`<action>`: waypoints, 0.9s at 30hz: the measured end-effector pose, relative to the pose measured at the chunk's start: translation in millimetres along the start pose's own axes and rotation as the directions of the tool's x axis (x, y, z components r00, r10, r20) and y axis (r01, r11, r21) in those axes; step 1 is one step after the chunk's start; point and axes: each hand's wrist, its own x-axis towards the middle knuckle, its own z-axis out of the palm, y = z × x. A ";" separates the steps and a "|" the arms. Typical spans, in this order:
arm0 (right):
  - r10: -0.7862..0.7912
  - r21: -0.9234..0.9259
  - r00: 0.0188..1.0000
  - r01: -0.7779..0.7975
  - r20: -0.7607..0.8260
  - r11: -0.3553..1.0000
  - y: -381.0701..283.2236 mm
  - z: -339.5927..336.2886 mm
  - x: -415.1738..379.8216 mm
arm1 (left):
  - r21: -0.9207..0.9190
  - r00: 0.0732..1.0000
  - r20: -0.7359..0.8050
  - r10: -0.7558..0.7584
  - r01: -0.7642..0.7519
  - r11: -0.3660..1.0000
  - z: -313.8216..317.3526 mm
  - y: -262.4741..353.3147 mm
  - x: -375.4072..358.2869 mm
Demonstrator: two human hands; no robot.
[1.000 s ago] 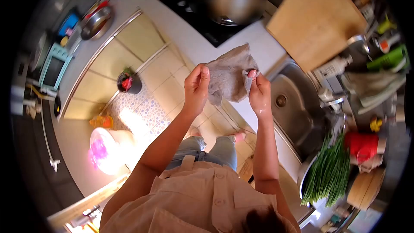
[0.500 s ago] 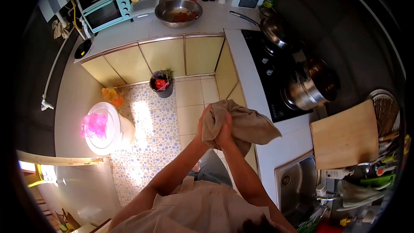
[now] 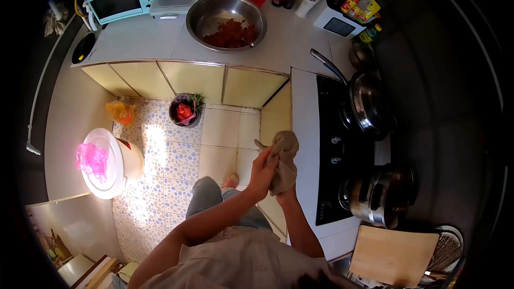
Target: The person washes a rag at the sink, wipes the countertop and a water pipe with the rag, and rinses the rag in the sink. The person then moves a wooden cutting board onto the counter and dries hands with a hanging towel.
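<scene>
A greyish-brown cloth [image 3: 285, 155] is bunched up between my two hands, in front of the counter corner. My left hand [image 3: 263, 172] grips its left side with the fingers wrapped into the fabric. The cloth covers most of my right hand [image 3: 286, 195], so only the wrist and lower part show beneath it. Beyond them on the back counter is a steel bowl [image 3: 195, 28] with reddish pieces of food [image 3: 231, 34] in it.
On the right stand a black stove [image 3: 333, 192], a lidded pan [image 3: 369, 101] and a steel pot [image 3: 377, 198]. A wooden board [image 3: 395, 256] lies near the sink. On the floor are a white lidded bucket [image 3: 128, 163] and a small bin [image 3: 184, 111].
The view has moved forward, bringing the back counter and bowl nearer. The cloth, spread out and hanging to the right before, is now gathered into a compact bundle around my right hand.
</scene>
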 end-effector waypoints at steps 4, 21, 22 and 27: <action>0.056 0.128 0.997 -0.062 0.053 0.990 -40.4 39.9 78.2 | -0.074 0.988 0.146 -0.048 0.059 0.995 7.4 55.2 63.4; -0.527 -0.471 0.739 0.318 -0.421 0.823 -354.7 -58.1 447.2 | 0.283 0.918 0.362 0.164 -0.275 0.919 54.5 238.2 316.2; -0.482 -0.615 0.693 0.069 -0.536 0.785 -347.2 -92.9 482.8 | 0.279 0.931 0.331 0.151 -0.249 0.927 52.9 240.8 328.2; -0.449 -0.656 0.481 -0.612 -0.753 0.442 -272.1 -202.0 597.8 | 0.393 0.980 0.046 0.195 -0.198 0.898 57.4 261.8 366.7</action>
